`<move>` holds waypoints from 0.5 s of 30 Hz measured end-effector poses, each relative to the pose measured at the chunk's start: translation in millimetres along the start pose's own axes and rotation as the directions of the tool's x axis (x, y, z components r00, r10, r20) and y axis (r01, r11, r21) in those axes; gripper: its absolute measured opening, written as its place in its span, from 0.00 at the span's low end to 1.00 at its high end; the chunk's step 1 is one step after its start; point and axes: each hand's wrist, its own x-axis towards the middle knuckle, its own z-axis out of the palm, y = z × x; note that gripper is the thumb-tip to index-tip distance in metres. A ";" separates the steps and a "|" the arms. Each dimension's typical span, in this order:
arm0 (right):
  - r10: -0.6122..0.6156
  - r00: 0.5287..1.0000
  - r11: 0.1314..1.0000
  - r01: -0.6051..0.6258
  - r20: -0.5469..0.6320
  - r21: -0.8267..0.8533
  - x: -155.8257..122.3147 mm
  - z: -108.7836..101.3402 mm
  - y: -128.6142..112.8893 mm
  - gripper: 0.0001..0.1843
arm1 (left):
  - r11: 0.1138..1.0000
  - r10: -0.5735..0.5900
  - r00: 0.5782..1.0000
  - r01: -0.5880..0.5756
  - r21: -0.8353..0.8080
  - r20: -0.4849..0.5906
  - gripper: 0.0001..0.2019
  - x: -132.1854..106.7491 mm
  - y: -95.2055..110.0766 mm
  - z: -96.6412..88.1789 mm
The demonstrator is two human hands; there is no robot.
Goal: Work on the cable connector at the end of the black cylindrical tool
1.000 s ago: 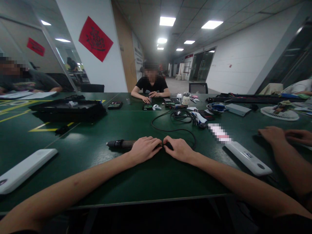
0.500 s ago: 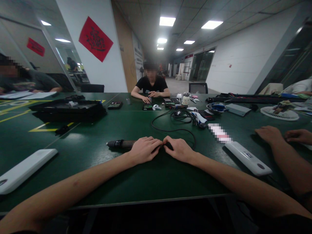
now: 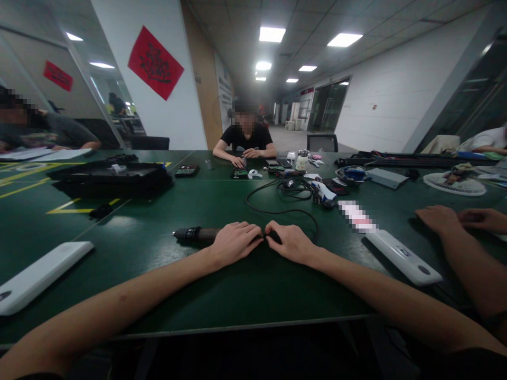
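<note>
An electric screwdriver (image 3: 198,234) with a dark ribbed nose lies on the green table (image 3: 222,301), its tip pointing left. My left hand (image 3: 236,241) is closed over its rear part, which the palm and fingers hide. Close to the right of it, my right hand (image 3: 291,243) has thumb and forefinger bent together in a pinch beside the left fingertips. What those fingers hold is dark and too small to make out. A black cable (image 3: 285,211) loops on the table behind my right hand, and its near end disappears there.
White long devices lie left (image 3: 43,277) and right (image 3: 404,257). A black tray (image 3: 113,179) stands back left; a cable bundle (image 3: 295,184) and a fan part (image 3: 453,182) lie farther back. A co-worker's hands (image 3: 439,217) rest at right; another person (image 3: 247,137) sits opposite.
My hands keep nearly the same place, with only a slight shift of the fingertips. At right, the neighbouring person's farther hand has moved a little left, nearer the other hand.
</note>
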 end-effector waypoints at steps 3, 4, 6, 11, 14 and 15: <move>0.003 1.000 1.000 -0.003 0.003 0.013 0.0 -0.5 -0.5 0.09 | 1.000 0.004 1.000 -0.004 -0.002 -0.002 0.11 -0.4 0.4 -1.1; 0.006 1.000 1.000 -0.006 0.001 0.013 0.0 -0.5 -0.5 0.09 | 1.000 0.011 1.000 -0.011 -0.007 -0.001 0.10 -0.5 0.5 -1.5; 0.008 1.000 1.000 -0.008 -0.001 0.013 0.0 -0.3 -0.1 0.09 | 1.000 0.017 1.000 -0.017 -0.016 0.001 0.10 -0.6 0.7 -2.3; -0.003 1.000 1.000 0.003 0.004 0.017 0.2 -0.2 0.5 0.09 | 1.000 -0.015 1.000 0.015 -0.003 0.018 0.11 0.1 1.2 -3.4; 0.005 1.000 1.000 -0.005 0.005 0.023 0.2 -0.2 0.1 0.09 | 1.000 0.007 1.000 -0.007 -0.015 0.001 0.11 0.1 1.0 -3.3; 0.007 1.000 1.000 -0.007 0.006 0.026 0.1 -0.1 0.0 0.09 | 1.000 0.018 1.000 -0.018 -0.022 -0.002 0.11 0.1 0.8 -3.0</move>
